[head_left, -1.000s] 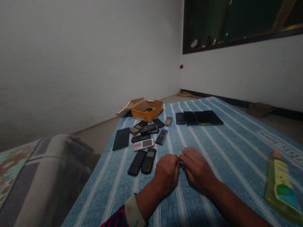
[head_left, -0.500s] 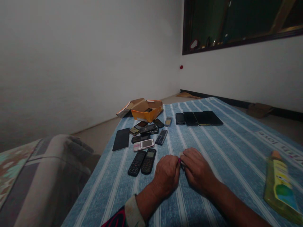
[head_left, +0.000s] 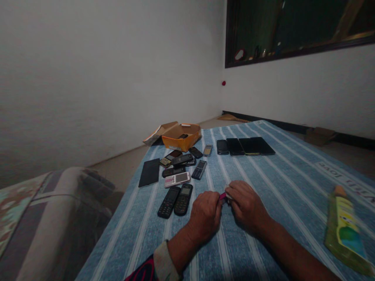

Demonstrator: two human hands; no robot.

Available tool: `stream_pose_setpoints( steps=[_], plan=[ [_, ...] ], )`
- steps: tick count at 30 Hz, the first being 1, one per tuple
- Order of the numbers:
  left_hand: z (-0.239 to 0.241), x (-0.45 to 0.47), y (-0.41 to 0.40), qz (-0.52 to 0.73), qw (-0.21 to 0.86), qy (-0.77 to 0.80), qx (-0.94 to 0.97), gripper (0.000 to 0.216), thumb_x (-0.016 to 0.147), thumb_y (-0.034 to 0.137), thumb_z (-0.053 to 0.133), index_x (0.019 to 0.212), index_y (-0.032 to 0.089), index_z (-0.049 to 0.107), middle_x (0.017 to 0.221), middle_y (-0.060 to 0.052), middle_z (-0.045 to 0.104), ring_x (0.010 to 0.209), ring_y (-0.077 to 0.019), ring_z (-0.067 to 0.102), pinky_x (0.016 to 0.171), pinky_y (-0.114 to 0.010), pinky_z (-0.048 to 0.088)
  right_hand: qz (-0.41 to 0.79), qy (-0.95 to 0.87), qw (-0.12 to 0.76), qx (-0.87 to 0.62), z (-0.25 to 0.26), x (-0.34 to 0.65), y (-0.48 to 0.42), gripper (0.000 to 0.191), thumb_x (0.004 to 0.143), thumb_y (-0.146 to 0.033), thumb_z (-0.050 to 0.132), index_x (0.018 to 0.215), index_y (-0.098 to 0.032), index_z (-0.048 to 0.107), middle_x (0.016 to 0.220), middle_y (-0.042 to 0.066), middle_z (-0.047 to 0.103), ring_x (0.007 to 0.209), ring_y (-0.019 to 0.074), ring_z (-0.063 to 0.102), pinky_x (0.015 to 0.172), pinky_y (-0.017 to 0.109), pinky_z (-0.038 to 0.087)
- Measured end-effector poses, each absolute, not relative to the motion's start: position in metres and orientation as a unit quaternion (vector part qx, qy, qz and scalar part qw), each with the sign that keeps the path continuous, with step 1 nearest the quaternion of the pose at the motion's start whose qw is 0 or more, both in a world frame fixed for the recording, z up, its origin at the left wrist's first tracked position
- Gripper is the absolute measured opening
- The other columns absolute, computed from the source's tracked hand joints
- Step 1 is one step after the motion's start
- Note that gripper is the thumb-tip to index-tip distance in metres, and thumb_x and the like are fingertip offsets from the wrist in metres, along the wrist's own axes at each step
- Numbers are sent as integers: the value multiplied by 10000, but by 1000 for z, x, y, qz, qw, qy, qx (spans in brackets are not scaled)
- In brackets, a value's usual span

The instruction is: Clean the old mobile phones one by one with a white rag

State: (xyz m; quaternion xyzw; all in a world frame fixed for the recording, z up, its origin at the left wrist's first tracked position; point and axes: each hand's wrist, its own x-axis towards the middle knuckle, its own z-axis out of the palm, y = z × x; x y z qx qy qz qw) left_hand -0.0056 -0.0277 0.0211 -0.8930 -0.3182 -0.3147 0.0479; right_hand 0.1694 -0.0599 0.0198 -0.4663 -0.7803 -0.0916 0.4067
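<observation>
My left hand (head_left: 206,210) is closed, its fingers pressed on a narrow magenta object (head_left: 222,196) that shows between the two hands. Curled against the other end of it is my right hand (head_left: 244,203), with a bit of something whitish at its fingertips. Most of the held object is hidden, so I cannot tell its kind. Just left of my left hand lie two dark keypad phones, a rounded one (head_left: 183,200) and a squarer one (head_left: 169,201). Beyond them a white and pink phone (head_left: 177,179) and a dark grey keypad phone (head_left: 199,169) lie flat.
An open orange cardboard box (head_left: 183,142) stands at the far end, several phones heaped before it. A black flat tablet-like slab (head_left: 149,172) lies left. Dark touchscreen phones (head_left: 235,146) form a row at back right. A yellow-green bottle (head_left: 347,234) lies right on the striped blue cloth (head_left: 117,238).
My hands have drawn slightly apart, the right one moving up a little, and more of the magenta object shows between them. The phones, box and bottle stay where they were.
</observation>
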Motion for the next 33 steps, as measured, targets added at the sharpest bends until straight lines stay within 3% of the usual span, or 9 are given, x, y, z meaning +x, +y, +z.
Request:
stream_pose_setpoints(
  steps=[14,21,25,33],
  plan=[
    [22,-6,-27,-313,14,-329,-891,140,917,170,421,815,188,514,704,-42,591,629,-188,551,598,-304,440,-55,-733,435,-520,7,185,-54,297,819,-37,455,1027,-171,618,993,107,643,953,236,599,825,380,536],
    [17,-12,-27,-303,-35,-360,-882,115,911,195,454,839,177,542,718,-40,602,644,-181,575,615,-289,456,-114,-752,414,-500,9,181,-57,322,831,-24,436,1073,-151,607,1016,137,631,991,257,586,850,419,536],
    [15,-12,-27,-295,-61,-368,-880,139,924,206,443,844,173,553,732,-38,602,659,-174,579,630,-282,462,-147,-769,410,-468,8,169,-62,343,853,-29,411,1122,-135,594,1070,152,630,1080,274,561,945,491,493],
    [16,-11,-29,-303,-62,-364,-878,197,942,215,414,808,173,552,708,-31,587,637,-165,565,624,-275,453,-118,-796,398,-441,12,154,-67,252,895,-59,419,1057,-133,596,1016,137,633,1035,263,563,951,504,468]
  ],
)
